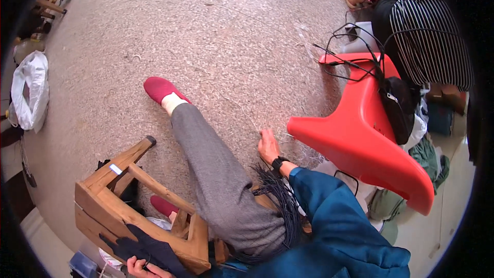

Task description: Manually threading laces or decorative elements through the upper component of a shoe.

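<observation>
My right hand [268, 147], with a black watch on its wrist, reaches down past my knee toward the floor. Its fingers are drawn together near pale loose threads [309, 154]; anything between the fingertips is too small to make out. My left hand [146, 268] is at the lower edge, its fingers curled beside a black cloth piece [146, 247] that lies over a wooden stool [123, 208]. Something dark crosses those fingers, but its kind is unclear. A thick bundle of dark cords [288, 208] drapes over my grey-trousered leg.
A red plastic stool [355, 128] lies tipped on my right, black cords [355, 62] and a black bag [399, 108] on it. Behind it sits another person in striped clothing [432, 41]. A white sack [31, 90] stands far left. Thread scraps litter the speckled floor [206, 36].
</observation>
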`<state>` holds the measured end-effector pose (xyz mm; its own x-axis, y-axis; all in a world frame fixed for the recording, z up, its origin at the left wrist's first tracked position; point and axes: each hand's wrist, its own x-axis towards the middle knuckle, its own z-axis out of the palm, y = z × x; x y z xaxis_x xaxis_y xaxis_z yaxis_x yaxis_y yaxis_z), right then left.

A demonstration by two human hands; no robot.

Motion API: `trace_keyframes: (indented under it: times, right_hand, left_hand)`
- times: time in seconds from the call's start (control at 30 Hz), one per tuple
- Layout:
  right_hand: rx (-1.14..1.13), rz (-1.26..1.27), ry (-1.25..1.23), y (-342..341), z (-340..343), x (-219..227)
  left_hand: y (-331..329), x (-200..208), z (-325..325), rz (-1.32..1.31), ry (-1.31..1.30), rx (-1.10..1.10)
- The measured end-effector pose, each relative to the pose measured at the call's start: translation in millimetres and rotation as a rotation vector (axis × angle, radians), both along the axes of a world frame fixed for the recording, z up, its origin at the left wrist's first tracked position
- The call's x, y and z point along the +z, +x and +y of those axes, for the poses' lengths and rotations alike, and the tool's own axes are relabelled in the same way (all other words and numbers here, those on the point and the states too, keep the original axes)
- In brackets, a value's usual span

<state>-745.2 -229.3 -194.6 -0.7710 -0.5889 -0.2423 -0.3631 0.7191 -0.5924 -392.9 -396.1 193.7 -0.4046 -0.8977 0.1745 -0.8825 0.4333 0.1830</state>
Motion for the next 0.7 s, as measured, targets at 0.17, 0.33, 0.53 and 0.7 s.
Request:
trace_keyframes:
  times: [0.17, 0.33, 0.53, 0.7]
  right_hand:
    - [0.040, -0.038, 0.026, 3, -12, 8]
    - [0.094, -0.097, 0.015, -1, -24, 19]
    - [0.203, -0.041, -0.123, -36, -49, 45]
    - [0.172, -0.009, -0.169, -83, -91, 116]
  left_hand:
    - [1, 0, 0, 0.019, 0.045, 0.029]
    - [7, 1, 2, 0.050, 0.027, 0.038]
    - [14, -1, 9, 0.104, 0.190, 0.155]
    - [20, -4, 8, 0.194, 0.173, 0.118]
